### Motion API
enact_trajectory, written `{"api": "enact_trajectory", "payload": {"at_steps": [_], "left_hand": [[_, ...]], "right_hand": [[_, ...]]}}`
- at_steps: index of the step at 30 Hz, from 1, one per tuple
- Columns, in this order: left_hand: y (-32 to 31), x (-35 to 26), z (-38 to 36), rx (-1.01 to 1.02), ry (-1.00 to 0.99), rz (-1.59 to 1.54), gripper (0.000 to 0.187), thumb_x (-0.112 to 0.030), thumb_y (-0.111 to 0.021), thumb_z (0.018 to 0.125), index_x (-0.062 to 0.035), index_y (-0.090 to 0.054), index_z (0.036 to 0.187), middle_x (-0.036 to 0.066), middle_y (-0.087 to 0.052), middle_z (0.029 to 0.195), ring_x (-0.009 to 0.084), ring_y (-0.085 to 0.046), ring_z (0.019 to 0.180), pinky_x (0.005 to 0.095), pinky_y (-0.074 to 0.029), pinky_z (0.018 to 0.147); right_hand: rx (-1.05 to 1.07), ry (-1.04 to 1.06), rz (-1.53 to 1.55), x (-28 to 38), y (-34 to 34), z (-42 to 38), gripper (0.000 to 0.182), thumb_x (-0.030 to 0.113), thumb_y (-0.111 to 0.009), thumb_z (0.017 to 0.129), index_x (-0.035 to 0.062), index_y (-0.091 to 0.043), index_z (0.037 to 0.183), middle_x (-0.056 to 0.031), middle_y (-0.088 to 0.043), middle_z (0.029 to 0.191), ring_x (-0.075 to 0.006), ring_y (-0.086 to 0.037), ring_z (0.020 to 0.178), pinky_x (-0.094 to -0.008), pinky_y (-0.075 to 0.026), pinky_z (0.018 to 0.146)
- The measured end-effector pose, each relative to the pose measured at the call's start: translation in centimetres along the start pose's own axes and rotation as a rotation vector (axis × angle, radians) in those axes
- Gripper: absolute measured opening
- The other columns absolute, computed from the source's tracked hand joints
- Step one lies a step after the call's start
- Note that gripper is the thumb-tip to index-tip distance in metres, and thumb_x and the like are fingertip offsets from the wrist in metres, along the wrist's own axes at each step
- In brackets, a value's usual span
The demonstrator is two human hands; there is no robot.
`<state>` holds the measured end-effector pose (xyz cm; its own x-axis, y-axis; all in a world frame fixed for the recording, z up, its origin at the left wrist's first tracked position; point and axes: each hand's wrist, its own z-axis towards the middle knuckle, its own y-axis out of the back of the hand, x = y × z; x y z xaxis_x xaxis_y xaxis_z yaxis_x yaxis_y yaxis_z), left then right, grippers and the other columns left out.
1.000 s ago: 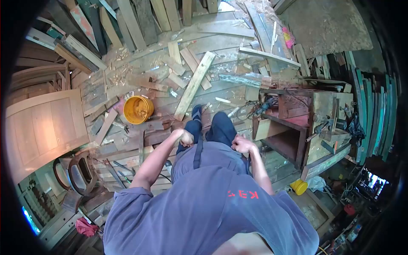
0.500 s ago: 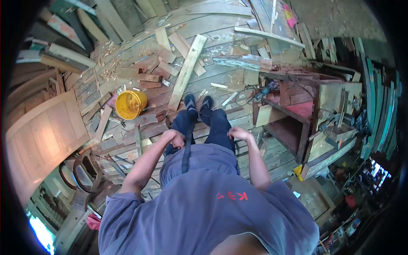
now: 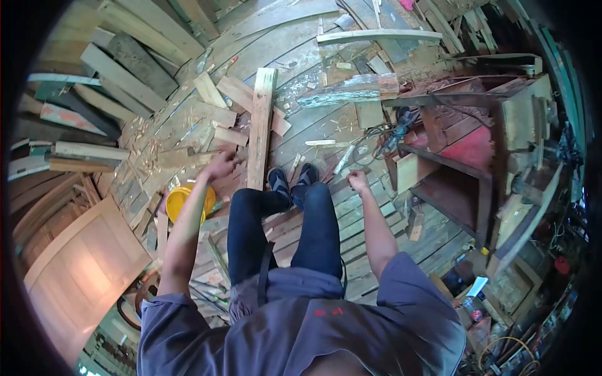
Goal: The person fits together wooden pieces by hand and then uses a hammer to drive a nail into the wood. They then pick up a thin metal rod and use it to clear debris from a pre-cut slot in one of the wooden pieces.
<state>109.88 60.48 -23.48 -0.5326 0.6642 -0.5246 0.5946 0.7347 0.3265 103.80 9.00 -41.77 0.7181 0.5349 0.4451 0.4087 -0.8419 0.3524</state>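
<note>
My left hand [image 3: 222,166] reaches forward over the floor with its fingers apart and nothing in them. It is above and beyond the yellow bucket [image 3: 178,204], left of a long wooden board [image 3: 259,131] lying in front of my shoes. My left forearm covers part of the bucket. Short wood offcuts [image 3: 231,136] lie just past the fingers. Out to the right of my knee, my right hand [image 3: 359,182] is closed in a loose fist, with nothing visible in it. Its nearest thing is a pale wood strip [image 3: 344,160] on the floor.
A wooden cabinet frame [image 3: 448,188] stands at the right, with a coiled cable [image 3: 390,135] beside it. Planks [image 3: 122,75] lean at the upper left above a panelled door [image 3: 88,269]. Wood shavings and scraps litter the slatted floor.
Both hands have left my waist. The left has reached forward and left, its fingers spreading; the right has moved forward and slightly right. My knees are bent more, and the view has shifted.
</note>
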Motion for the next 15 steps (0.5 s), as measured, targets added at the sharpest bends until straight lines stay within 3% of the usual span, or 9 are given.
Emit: {"api": "enact_trajectory", "payload": {"at_steps": [1, 4, 6, 9, 11, 15], "left_hand": [[0.6, -0.7, 3.0, -0.046, -0.032, 0.032, 0.040, -0.039, -0.059, 0.093, 0.0007, -0.064, 0.095, 0.011, -0.064, 0.079, 0.0186, -0.059, 0.076, 0.0354, -0.047, 0.068], [0.0, -1.1, 11.0, -0.226, -0.167, 0.026, 0.040, -0.041, -0.060, 0.094, -0.0013, -0.062, 0.097, 0.008, -0.061, 0.079, 0.0165, -0.056, 0.072, 0.0330, -0.048, 0.069], [-0.7, 2.5, 18.2, -0.180, -0.266, 0.074, 0.037, -0.038, -0.060, 0.095, -0.0009, -0.059, 0.092, 0.006, -0.058, 0.077, 0.0152, -0.055, 0.073, 0.0318, -0.047, 0.069], [-2.7, 5.1, 24.7, -0.065, -0.326, 0.014, 0.035, -0.035, -0.060, 0.096, -0.0008, -0.057, 0.091, 0.004, -0.057, 0.079, 0.0133, -0.055, 0.074, 0.0302, -0.047, 0.068], [-2.9, 5.9, 27.9, -0.006, -0.361, 0.042, 0.034, -0.035, -0.059, 0.096, -0.0007, -0.057, 0.092, 0.004, -0.056, 0.080, 0.0124, -0.054, 0.074, 0.0294, -0.047, 0.068], [-4.0, 9.0, 32.4, 0.080, -0.375, 0.247, 0.033, -0.034, -0.058, 0.097, -0.0007, -0.058, 0.095, 0.006, -0.060, 0.081, 0.0157, -0.057, 0.074, 0.0321, -0.049, 0.070]], "right_hand": [[-0.021, 0.080, -0.047, -1.4, -1.3, 3.5, 0.011, 0.015, -0.061, 0.083, 0.0055, -0.067, 0.085, -0.0041, -0.063, 0.073, -0.0136, -0.058, 0.060, -0.0326, -0.047, 0.049], [-0.050, 0.011, -0.127, -4.1, -5.1, 10.2, 0.013, 0.014, -0.062, 0.081, 0.0038, -0.069, 0.085, -0.0060, -0.066, 0.072, -0.0137, -0.061, 0.061, -0.0326, -0.048, 0.051], [-0.052, 0.002, -0.155, -6.5, -7.8, 15.4, 0.014, 0.015, -0.063, 0.081, 0.0040, -0.070, 0.086, -0.0087, -0.067, 0.074, -0.0181, -0.062, 0.063, -0.0329, -0.049, 0.055], [-0.026, -0.017, -0.166, -7.0, -11.1, 19.3, 0.028, 0.024, -0.062, 0.079, 0.0013, -0.072, 0.093, -0.0180, -0.072, 0.088, -0.0284, -0.070, 0.084, -0.0407, -0.053, 0.076], [-0.004, -0.111, -0.126, -7.2, -14.1, 22.4, 0.028, 0.025, -0.064, 0.079, 0.0006, -0.071, 0.091, -0.0185, -0.071, 0.090, -0.0286, -0.069, 0.083, -0.0431, -0.053, 0.075], [-0.056, -0.082, -0.189, -7.9, -18.9, 25.1, 0.028, 0.026, -0.064, 0.079, 0.0010, -0.072, 0.091, -0.0201, -0.071, 0.092, -0.0318, -0.069, 0.086, -0.0445, -0.053, 0.077]]}}
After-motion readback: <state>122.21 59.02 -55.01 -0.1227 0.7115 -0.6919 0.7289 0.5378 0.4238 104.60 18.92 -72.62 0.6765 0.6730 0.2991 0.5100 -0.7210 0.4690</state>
